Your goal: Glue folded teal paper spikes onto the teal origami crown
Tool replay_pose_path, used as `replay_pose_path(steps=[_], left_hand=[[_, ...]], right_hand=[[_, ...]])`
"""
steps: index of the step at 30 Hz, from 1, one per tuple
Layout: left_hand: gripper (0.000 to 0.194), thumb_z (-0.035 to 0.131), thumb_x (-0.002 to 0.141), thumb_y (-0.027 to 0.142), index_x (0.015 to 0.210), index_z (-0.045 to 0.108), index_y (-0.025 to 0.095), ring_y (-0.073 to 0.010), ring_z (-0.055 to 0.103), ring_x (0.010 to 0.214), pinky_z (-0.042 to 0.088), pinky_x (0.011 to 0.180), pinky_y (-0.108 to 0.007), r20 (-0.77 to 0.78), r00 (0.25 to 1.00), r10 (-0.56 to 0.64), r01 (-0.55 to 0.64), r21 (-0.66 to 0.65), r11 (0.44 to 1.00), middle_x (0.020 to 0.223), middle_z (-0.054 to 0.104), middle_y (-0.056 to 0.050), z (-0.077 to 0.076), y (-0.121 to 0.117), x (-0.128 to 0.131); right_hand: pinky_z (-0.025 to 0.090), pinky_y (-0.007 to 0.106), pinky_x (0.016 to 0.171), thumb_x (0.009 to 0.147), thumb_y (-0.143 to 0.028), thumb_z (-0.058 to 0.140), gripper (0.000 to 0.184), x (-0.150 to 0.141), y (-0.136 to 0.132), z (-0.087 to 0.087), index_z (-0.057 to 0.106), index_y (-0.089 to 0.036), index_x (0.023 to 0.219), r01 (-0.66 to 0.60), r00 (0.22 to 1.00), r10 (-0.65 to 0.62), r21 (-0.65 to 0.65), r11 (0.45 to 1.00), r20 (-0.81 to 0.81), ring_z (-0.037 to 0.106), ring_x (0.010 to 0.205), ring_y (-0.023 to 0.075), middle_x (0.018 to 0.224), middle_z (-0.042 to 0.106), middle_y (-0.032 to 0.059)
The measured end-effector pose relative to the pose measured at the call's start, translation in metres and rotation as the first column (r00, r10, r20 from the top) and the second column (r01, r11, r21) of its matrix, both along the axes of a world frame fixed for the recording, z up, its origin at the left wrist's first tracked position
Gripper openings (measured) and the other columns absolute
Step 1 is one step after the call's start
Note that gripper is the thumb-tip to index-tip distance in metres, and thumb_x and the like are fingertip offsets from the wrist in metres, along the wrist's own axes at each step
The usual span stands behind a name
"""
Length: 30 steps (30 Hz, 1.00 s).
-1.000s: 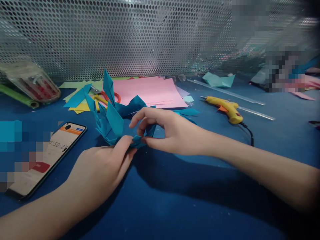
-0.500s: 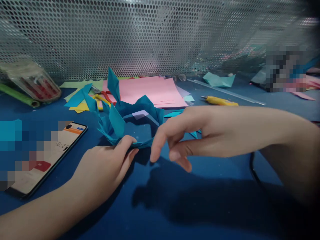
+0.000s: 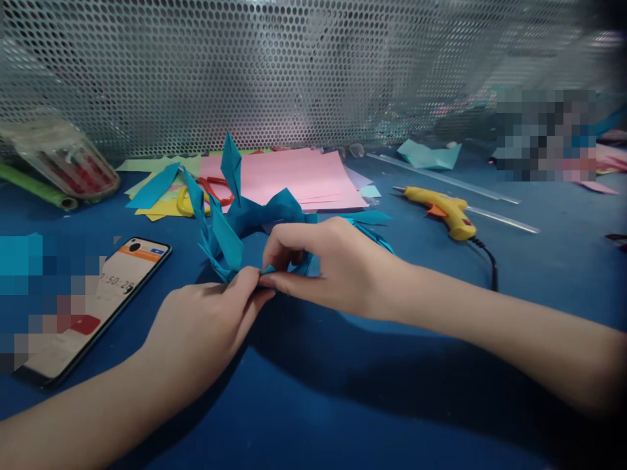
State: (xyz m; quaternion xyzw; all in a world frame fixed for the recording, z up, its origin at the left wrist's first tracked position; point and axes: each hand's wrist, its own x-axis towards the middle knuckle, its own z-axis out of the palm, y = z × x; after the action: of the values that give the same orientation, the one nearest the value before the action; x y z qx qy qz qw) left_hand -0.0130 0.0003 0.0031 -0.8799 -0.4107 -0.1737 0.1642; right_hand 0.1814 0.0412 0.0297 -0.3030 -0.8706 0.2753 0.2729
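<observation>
A ring of folded blue paper (image 3: 228,238) with pointed, petal-like pieces stands on the blue table in front of me. My left hand (image 3: 210,320) pinches its near edge between thumb and fingers. Right beside it, my right hand (image 3: 333,261) is closed on the same near edge, thumb below and bent fingers above. The two hands' fingertips almost meet there. Part of the ring's right side is hidden behind my right hand. More folded blue paper pieces (image 3: 372,222) lie just beyond that hand.
A yellow glue gun (image 3: 441,207) and clear glue sticks (image 3: 504,220) lie to the right. Pink paper sheets (image 3: 294,176) and scissors (image 3: 215,189) are behind the ring. On the left are a phone (image 3: 112,294), a glass jar (image 3: 73,160) and a green roll (image 3: 39,186). A perforated metal panel (image 3: 304,72) stands at the back.
My right hand has moved left and down from hovering over the table and now grips the ring's near edge. The ring has shifted slightly. My left hand keeps its pinch.
</observation>
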Motion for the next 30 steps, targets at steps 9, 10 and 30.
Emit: replay_pose_path(steps=[9, 10, 30], left_hand=[[0.041, 0.032, 0.100, 0.017, 0.079, 0.067, 0.014, -0.0257, 0.059, 0.026, 0.023, 0.036, -0.029, 0.016, 1.000, 0.004, -0.003, -0.035, 0.999, 0.040, 0.064, -0.004, -0.003, 0.001, 0.002], [0.039, 0.034, 0.099, 0.016, 0.080, 0.067, 0.014, -0.0258, 0.059, 0.026, 0.023, 0.036, -0.029, 0.015, 1.000, 0.009, -0.009, -0.039, 0.999, 0.040, 0.064, -0.004, -0.003, 0.001, 0.001], [0.026, 0.046, 0.095, 0.025, 0.088, 0.071, 0.022, -0.0225, 0.058, 0.033, 0.029, 0.040, -0.027, 0.058, 0.996, 0.070, -0.054, -0.249, 0.967, 0.042, 0.060, 0.003, 0.004, 0.002, -0.004]], right_hand=[[0.046, 0.019, 0.062, 0.085, -0.014, 0.062, 0.010, 0.000, -0.003, 0.000, 0.057, -0.017, 0.076, 0.037, 0.998, -0.039, -0.041, 0.998, -0.042, 0.058, 0.064, 0.0071, 0.071, 0.065, -0.0041], [0.046, 0.018, 0.062, 0.085, -0.013, 0.062, 0.010, 0.000, -0.004, 0.000, 0.058, -0.017, 0.076, 0.036, 0.998, -0.038, -0.041, 0.999, -0.044, 0.059, 0.065, 0.0069, 0.072, 0.065, -0.0040], [0.039, 0.039, 0.091, 0.081, -0.013, 0.068, 0.010, 0.010, -0.003, 0.010, 0.071, -0.019, 0.087, 0.072, 0.877, -0.112, 0.103, 0.992, 0.466, 0.061, 0.092, 0.0224, 0.086, 0.071, 0.0032]])
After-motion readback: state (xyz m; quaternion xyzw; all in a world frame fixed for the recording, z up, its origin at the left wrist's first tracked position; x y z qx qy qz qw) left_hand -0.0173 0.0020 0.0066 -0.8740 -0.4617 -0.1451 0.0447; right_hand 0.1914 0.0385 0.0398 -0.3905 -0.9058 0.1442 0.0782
